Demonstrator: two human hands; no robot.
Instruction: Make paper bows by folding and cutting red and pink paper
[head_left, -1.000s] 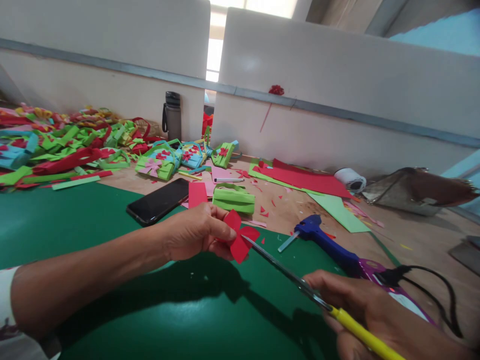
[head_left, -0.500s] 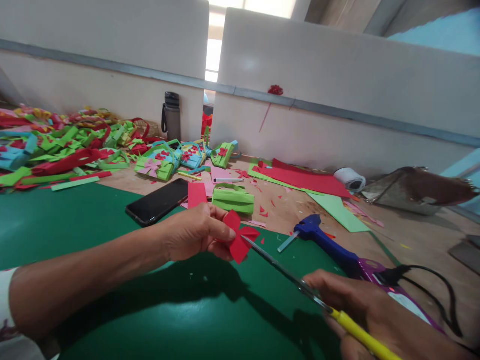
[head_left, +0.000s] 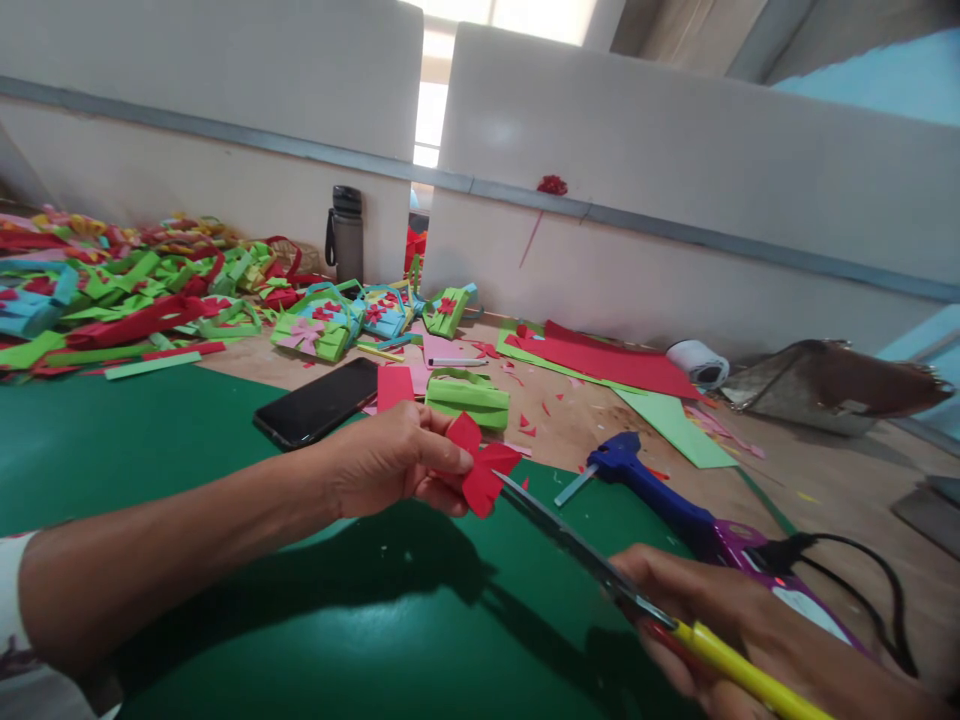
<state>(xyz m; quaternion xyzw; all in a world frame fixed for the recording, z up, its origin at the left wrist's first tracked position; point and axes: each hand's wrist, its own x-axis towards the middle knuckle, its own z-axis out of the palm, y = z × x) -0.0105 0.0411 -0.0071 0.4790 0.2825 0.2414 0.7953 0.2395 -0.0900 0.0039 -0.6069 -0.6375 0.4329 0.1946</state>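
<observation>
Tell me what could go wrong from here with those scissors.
The tip of the scissors sits at the red paper flower, near the left hand pinching it: a slip might nick a finger. A snip too deep might cut off a petal. The right hand is close to the glue gun and could knock it; whether it is hot, I cannot tell.

no text can be read
</observation>
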